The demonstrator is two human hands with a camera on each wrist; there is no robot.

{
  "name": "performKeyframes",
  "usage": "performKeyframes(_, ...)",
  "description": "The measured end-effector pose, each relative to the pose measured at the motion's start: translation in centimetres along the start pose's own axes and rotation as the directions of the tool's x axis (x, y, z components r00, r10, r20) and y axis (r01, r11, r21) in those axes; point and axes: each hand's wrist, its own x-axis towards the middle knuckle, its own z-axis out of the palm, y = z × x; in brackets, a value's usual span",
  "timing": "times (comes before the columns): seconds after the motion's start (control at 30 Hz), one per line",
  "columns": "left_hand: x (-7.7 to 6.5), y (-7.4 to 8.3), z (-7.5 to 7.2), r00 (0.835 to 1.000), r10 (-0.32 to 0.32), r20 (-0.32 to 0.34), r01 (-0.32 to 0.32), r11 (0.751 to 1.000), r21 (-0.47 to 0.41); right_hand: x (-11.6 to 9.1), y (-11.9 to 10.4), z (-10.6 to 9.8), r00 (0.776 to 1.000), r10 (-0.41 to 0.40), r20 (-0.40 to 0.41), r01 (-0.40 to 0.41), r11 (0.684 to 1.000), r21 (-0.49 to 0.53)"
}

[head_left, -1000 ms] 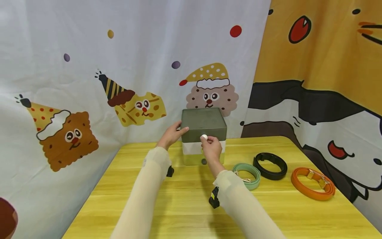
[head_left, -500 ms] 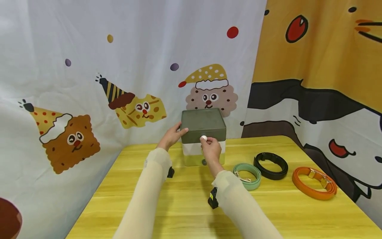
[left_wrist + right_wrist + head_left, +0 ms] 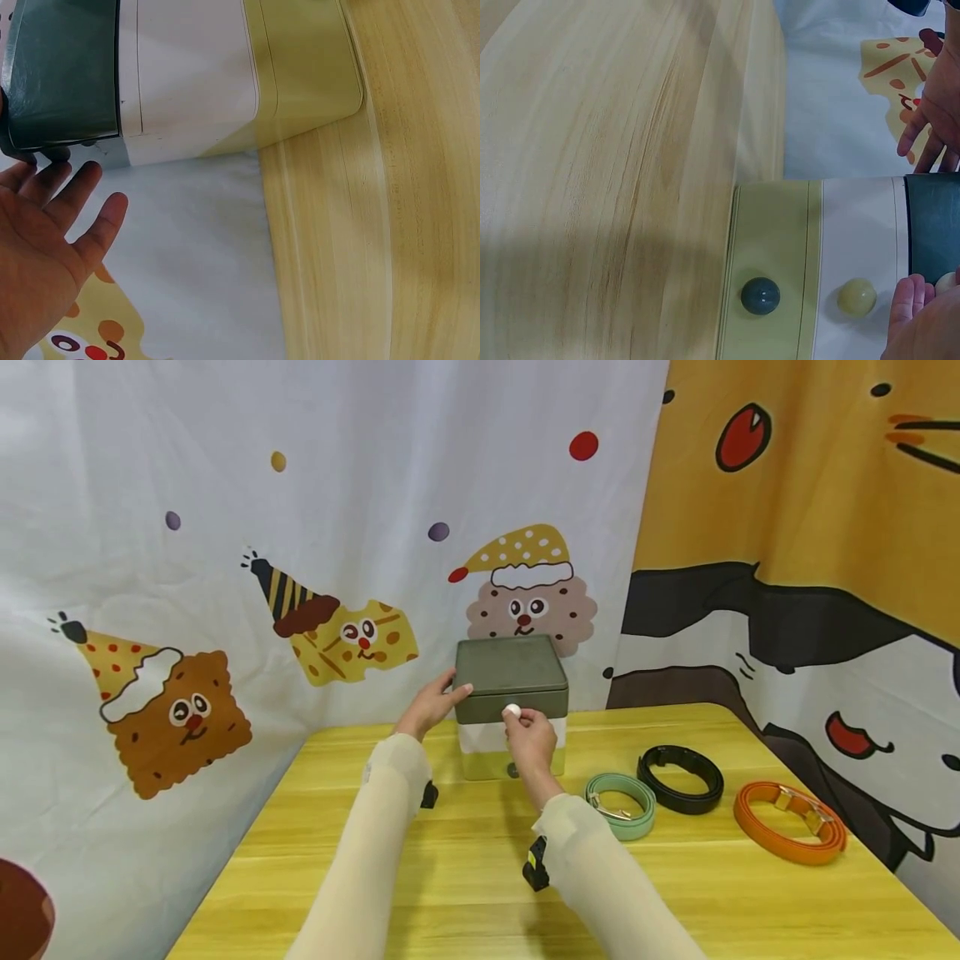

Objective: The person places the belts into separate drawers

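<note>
A small box of stacked drawers (image 3: 513, 662) stands at the back of the table, dark green on top, white in the middle, yellow-green below. My right hand (image 3: 532, 740) pinches the white knob (image 3: 512, 710) on the dark green drawer front (image 3: 480, 708). At the box's upper left corner rests my left hand (image 3: 431, 703), thumb at the front edge and extended fingers along the side. In the left wrist view, fingertips (image 3: 88, 171) lie by the green side. The right wrist view shows a dark knob (image 3: 760, 295) on the bottom drawer and a yellowish knob (image 3: 856, 298) on the white one.
Three coiled belts lie right of the box: mint green (image 3: 645, 793), black (image 3: 686, 802) and orange (image 3: 787, 847). A printed curtain (image 3: 360, 485) hangs behind the wooden table (image 3: 465, 893), close to the box's back. More printed cloth (image 3: 750, 543) hangs along the right.
The head view has shifted slightly. Both hands keep their places on the box, and a thin dark line now shows under the box's top edge.
</note>
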Motion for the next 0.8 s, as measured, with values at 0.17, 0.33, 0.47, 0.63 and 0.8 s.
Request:
performKeyframes(0.17, 0.0, 0.0, 0.0, 1.000, 0.014, -0.005, -0.014, 1.000, 0.006, 0.0, 0.0, 0.1, 1.000, -0.008, -0.011, 0.008, 1.000, -0.011)
performKeyframes(0.33, 0.0, -0.2, -0.1, 1.000, 0.016, -0.003, -0.016, 1.000, 0.001, -0.4, 0.1, 0.0, 1.000, -0.020, -0.007, 0.020, 1.000, -0.020)
performKeyframes(0.47, 0.2, -0.4, 0.0, 1.000, 0.017, -0.005, -0.017, 1.000, -0.004, -0.8, 0.1, -0.1, 0.999, -0.038, -0.016, 0.037, 0.999, -0.019)
performKeyframes(0.63, 0.0, -0.4, -0.1, 1.000, 0.020, -0.009, -0.020, 1.000, 0.007, -1.3, 0.5, -0.1, 0.994, -0.097, -0.054, 0.092, 0.993, -0.074)
performKeyframes(0.8, -0.1, -0.4, -0.2, 1.000, 0.022, -0.009, -0.022, 1.000, 0.015, -1.7, 0.5, -0.1, 0.987, -0.139, -0.080, 0.131, 0.986, -0.105)
